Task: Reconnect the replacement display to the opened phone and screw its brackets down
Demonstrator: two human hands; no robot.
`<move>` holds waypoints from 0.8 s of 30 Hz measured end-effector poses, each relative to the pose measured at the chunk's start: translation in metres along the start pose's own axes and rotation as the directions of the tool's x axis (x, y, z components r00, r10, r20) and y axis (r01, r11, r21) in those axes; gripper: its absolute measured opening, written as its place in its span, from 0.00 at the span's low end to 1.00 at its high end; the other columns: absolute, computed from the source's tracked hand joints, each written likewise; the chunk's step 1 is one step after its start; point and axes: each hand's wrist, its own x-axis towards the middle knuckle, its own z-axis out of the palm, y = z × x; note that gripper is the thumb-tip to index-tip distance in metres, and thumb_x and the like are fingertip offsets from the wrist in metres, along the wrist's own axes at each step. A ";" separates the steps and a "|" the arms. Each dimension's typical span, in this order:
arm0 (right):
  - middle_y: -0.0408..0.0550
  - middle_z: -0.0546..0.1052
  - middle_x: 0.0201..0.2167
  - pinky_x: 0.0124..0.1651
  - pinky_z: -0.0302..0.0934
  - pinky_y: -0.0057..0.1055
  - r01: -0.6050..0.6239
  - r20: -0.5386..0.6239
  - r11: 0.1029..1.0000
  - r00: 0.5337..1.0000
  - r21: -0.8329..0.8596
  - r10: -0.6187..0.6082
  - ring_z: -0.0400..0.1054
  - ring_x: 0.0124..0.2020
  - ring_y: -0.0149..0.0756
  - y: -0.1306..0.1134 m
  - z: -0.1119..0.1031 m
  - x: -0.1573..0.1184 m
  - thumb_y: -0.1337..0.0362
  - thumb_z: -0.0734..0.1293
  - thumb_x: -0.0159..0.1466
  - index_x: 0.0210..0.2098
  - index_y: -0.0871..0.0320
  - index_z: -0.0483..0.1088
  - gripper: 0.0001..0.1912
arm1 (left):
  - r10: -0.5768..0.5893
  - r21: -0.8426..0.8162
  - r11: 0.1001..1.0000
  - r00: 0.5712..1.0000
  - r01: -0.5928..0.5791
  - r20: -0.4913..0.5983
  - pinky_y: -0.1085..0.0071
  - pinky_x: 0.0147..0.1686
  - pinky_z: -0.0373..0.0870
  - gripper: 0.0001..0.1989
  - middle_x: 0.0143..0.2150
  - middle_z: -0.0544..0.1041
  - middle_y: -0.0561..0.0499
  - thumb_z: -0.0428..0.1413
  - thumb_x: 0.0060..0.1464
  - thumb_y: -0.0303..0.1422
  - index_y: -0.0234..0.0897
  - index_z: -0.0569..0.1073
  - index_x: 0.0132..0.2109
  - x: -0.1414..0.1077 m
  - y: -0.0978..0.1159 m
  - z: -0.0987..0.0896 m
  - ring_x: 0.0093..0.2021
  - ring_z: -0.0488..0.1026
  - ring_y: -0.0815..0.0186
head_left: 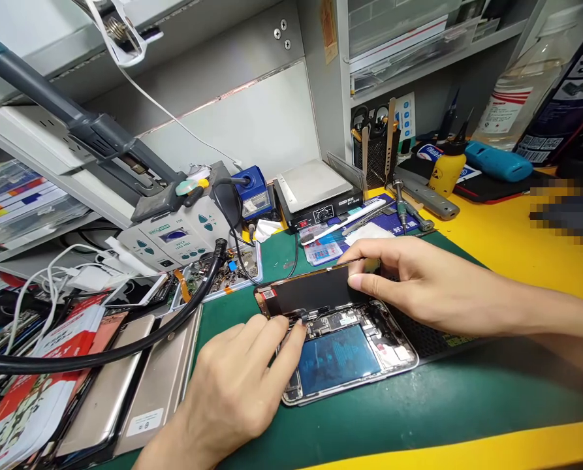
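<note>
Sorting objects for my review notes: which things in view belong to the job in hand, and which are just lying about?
In the job:
- opened phone body, left hand at its far edge
- raised screen, held by the right hand
- green mat underneath

Apparently just lying about, untouched:
- white brush
- yellow bottle
- clear bottle

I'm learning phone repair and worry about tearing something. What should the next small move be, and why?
Probably steady the screen with the right hand before the left hand presses or pulls anything. The screen is tilted up at the opened phone body, the right hand pinches it near one end, and the left fingertips hide what they touch near the seam.
</note>
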 end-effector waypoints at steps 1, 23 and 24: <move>0.37 0.68 0.30 0.32 0.56 0.30 0.001 0.002 1.000 1.000 0.014 -0.001 0.58 0.30 0.31 0.000 0.000 0.000 0.60 0.64 0.72 0.39 0.52 0.70 0.06 | 0.026 0.008 1.000 1.000 -0.026 -0.006 0.65 0.26 0.67 0.11 0.40 0.80 0.39 0.52 0.65 0.22 0.24 0.77 0.50 0.000 -0.003 -0.001 0.33 0.75 0.57; 0.38 0.70 0.32 0.36 0.57 0.31 0.001 0.018 0.999 1.000 -0.050 0.000 0.62 0.33 0.33 -0.002 0.000 0.000 0.62 0.64 0.71 0.38 0.52 0.69 0.05 | 0.193 -0.073 0.979 0.981 -0.191 0.022 0.65 0.21 0.60 0.16 0.28 0.74 0.48 0.43 0.68 0.23 0.24 0.76 0.47 0.013 -0.017 0.000 0.25 0.66 0.63; 0.39 0.72 0.33 0.37 0.58 0.32 0.006 0.018 0.998 1.000 -0.064 -0.005 0.63 0.34 0.34 -0.002 0.000 0.000 0.61 0.63 0.72 0.39 0.52 0.70 0.06 | 0.191 -0.080 0.979 0.981 -0.187 0.036 0.64 0.21 0.58 0.16 0.26 0.72 0.49 0.43 0.68 0.23 0.25 0.76 0.47 0.013 -0.018 0.000 0.24 0.64 0.63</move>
